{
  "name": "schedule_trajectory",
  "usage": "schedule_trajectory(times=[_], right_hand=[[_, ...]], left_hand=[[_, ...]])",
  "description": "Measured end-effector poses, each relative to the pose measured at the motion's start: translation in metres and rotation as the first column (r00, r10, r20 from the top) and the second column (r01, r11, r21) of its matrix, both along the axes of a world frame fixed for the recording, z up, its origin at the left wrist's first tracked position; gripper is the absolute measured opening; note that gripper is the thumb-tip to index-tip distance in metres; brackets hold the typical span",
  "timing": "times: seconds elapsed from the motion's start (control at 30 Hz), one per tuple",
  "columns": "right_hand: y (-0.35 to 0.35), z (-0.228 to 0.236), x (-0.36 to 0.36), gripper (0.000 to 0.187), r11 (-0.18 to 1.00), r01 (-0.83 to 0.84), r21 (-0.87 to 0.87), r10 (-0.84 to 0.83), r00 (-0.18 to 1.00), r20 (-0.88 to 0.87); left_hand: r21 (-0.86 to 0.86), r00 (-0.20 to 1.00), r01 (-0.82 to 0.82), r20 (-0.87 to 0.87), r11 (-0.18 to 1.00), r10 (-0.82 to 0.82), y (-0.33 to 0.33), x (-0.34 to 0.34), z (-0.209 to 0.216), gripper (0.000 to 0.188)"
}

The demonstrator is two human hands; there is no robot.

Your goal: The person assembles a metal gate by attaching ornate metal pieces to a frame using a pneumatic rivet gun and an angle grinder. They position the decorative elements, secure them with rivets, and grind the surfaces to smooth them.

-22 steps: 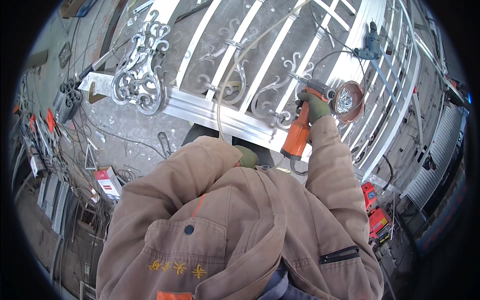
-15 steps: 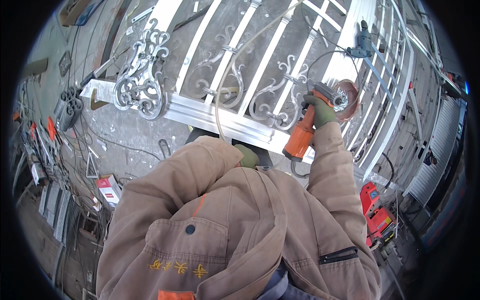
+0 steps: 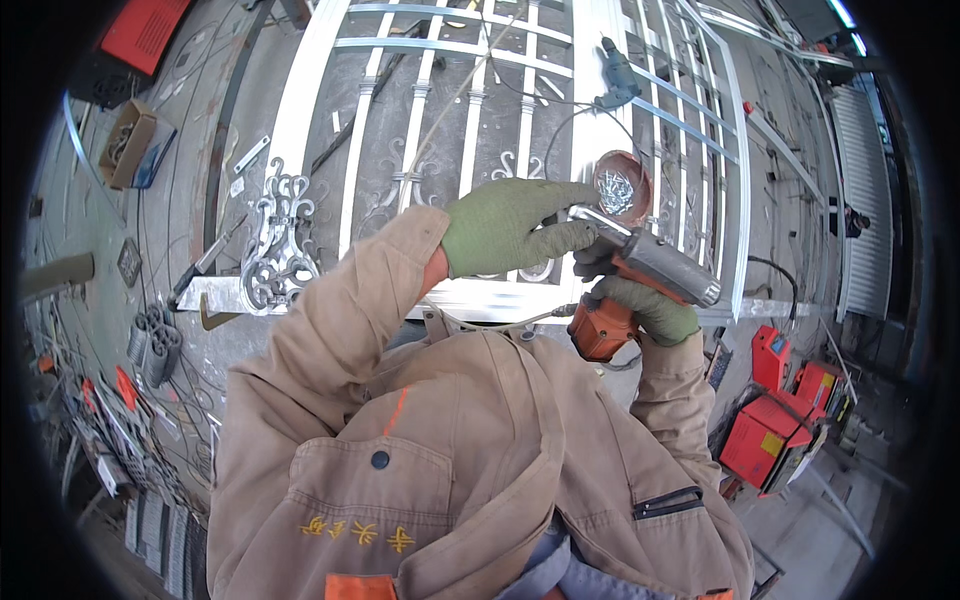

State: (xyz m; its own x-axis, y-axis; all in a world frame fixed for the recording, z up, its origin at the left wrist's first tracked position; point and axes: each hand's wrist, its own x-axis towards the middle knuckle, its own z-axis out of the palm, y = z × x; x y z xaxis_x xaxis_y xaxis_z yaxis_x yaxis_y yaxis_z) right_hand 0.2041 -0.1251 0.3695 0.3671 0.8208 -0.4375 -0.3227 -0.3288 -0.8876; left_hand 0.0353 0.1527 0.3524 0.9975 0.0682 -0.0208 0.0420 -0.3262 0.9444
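My right hand (image 3: 657, 308), in a green glove, is wrapped round an orange and grey rivet gun (image 3: 662, 268) with a thick metal cylinder at its end. My left hand (image 3: 508, 228), gloved in green too, reaches across to the gun's slim nose. Its fingertips are drawn together there; whatever they pinch is too small to make out. Just beyond the gun sits a reddish-brown bowl (image 3: 643, 178) holding silver rivets (image 3: 616, 192). Both hands are above the near end of a shiny silver metal railing panel (image 3: 480, 298).
A teal drill (image 3: 617, 82) lies farther up the panel. Silver scroll ornaments (image 3: 281, 240) are piled at its near left corner. Red machines (image 3: 768, 440) stand at the right, a cardboard box (image 3: 134, 145) at the far left. A cable (image 3: 545, 318) runs close to my chest.
My left hand has come up from my chest to the gun's nose. My right hand has drawn the rivet gun back from the bowl and turned it. The view has shifted.
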Motion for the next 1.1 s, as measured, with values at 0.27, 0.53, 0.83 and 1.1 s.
schedule_trajectory(times=[0.27, 0.53, 0.83, 1.1], right_hand=[[-0.013, 0.009, -0.029, 0.058, 0.999, -0.002, -0.041, 0.006, 0.996, 0.094], [-0.014, 0.009, -0.038, 0.06, 0.998, -0.016, 0.059, 0.014, 1.0, 0.027], [-0.021, 0.007, -0.039, 0.055, 0.997, 0.05, 0.061, -0.048, 0.998, -0.039], [-0.006, 0.034, -0.048, 0.06, 0.999, -0.017, 0.036, 0.019, 0.999, -0.045]], left_hand=[[0.23, 0.982, -0.026, 0.189, 0.973, -0.018, -0.006, -0.014, -0.003, 0.046], [0.425, 0.953, -0.104, 0.302, 0.899, -0.032, -0.016, -0.019, 0.004, 0.041], [0.422, 0.919, -0.181, 0.395, 0.888, 0.0, -0.019, -0.013, -0.014, 0.052], [0.532, 0.878, -0.193, 0.468, 0.825, -0.097, -0.028, -0.012, 0.001, 0.043]])
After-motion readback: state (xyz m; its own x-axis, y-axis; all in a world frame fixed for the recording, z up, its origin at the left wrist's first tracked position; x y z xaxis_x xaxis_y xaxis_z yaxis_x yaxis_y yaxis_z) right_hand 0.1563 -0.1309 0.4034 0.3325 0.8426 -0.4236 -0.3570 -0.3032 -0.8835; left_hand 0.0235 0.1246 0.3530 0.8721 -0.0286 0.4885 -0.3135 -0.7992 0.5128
